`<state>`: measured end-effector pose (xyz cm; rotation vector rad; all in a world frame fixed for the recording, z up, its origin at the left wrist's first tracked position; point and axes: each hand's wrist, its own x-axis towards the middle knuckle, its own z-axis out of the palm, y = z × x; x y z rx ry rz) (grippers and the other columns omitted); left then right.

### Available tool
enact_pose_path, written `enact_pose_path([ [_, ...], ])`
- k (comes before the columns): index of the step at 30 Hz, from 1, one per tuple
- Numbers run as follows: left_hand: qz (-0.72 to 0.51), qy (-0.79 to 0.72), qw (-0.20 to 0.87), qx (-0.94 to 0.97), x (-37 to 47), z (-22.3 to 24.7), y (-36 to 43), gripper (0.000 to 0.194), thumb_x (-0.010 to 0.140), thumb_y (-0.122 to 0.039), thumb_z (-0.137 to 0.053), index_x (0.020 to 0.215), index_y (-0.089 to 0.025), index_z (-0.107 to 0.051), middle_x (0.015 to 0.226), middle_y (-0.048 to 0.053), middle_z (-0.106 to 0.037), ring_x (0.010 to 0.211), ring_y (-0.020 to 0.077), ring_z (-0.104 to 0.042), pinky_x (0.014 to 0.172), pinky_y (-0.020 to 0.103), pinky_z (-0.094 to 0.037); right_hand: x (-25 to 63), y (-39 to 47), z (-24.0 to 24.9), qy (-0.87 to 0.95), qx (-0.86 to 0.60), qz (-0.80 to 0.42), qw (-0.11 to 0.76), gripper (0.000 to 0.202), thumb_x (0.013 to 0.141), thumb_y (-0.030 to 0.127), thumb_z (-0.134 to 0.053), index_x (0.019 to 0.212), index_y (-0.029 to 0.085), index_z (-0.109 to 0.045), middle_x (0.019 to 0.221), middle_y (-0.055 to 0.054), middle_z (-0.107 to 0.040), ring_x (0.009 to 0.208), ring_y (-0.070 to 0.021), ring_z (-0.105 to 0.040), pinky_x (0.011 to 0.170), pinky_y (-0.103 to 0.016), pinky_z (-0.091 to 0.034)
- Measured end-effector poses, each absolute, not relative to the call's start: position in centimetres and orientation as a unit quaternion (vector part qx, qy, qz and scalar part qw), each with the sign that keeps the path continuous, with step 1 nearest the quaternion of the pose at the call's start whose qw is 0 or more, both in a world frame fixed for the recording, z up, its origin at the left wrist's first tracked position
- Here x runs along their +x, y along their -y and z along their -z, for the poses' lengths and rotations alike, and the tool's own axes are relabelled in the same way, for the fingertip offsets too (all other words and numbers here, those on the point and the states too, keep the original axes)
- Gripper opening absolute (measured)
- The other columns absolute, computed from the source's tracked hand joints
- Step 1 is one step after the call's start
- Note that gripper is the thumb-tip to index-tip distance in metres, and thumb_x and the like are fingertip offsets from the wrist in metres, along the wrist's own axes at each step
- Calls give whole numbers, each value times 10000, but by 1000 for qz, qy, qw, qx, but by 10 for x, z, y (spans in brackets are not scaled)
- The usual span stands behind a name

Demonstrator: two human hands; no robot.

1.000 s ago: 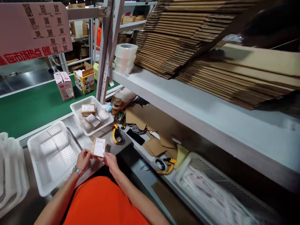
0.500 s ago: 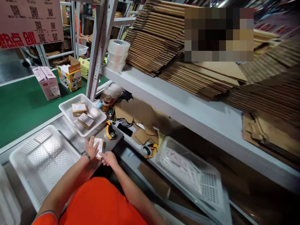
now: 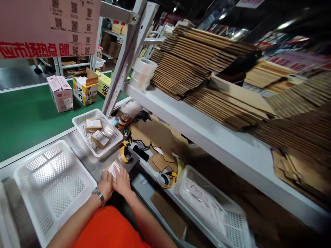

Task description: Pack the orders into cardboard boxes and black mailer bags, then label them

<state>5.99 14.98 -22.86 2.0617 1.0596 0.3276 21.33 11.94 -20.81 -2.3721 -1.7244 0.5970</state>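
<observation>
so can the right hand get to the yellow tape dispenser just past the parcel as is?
Probably yes. The right hand rests on the small parcel, and the tape dispenser lies just beyond it on the same worktop, with nothing between them. It would have to let go of the parcel first.

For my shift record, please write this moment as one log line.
left hand: on small labelled box | right hand: on same box | box: on steel counter | beside: small white basket, tape dispenser
</observation>
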Motion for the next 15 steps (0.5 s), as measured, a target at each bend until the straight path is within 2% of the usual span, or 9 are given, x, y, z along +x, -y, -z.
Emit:
enact_pose_path([
  [3,-204,-430,395,786,17,219,-151,663,937,-119,-515,1598,-76,-547,1683,268,-520,1544,366,-556,1270,509,-505,222,-129,201,574,-793,-204,24,961,832,523,-803,1697,280,-461,1701,-198,-483,1491,-469,-519,1197,-587,-472],
  [5,-285,-483,355,748,-26,216,-151,543,1019,-232,-461,1531,-128,-611,1611,226,-614,1505,360,-601,1270,579,-505,235,-136,188,566,-795,-219,21,1025,744,492,-864,1677,285,-494,1627,-176,-562,1463,-453,-551,1185,-544,-491],
  [7,-355,-556,279,698,-78,217,-147,477,1052,-314,-449,1457,-165,-651,1543,206,-664,1460,367,-636,1237,610,-533,250,-149,167,567,-794,-214,58,1043,719,471,-866,1671,253,-502,1574,-186,-598,1433,-443,-579,1181,-529,-500],
  [9,-397,-626,190,644,-130,223,-137,460,1024,-387,-540,1433,-207,-652,1549,184,-641,1468,400,-613,1222,640,-534,264,-174,142,576,-787,-183,124,1068,731,491,-841,1695,236,-459,1551,-197,-599,1410,-431,-596,1187,-536,-502],
  [10,-394,-647,158,633,-153,228,-132,503,1005,-407,-571,1465,-210,-624,1604,192,-584,1517,431,-554,1234,664,-510,269,-192,130,583,-780,-160,160,1078,740,504,-826,1706,234,-434,1558,-197,-586,1416,-420,-593,1203,-539,-494],
  [13,-414,-687,67,594,-200,245,-113,690,902,-437,-653,1542,-200,-549,1596,254,-554,1549,555,-467,1206,768,-473,271,-263,103,602,-754,-89,246,1059,782,528,-783,1716,218,-392,1653,-192,-490,1502,-381,-526,1273,-516,-437],
  [15,-445,-709,41,545,-209,254,-104,838,830,-498,-669,1617,-285,-477,1564,222,-598,1539,600,-458,1160,825,-468,265,-315,101,612,-749,-50,251,1015,824,509,-756,1713,187,-386,1733,-203,-401,1579,-374,-440,1313,-501,-382],
])
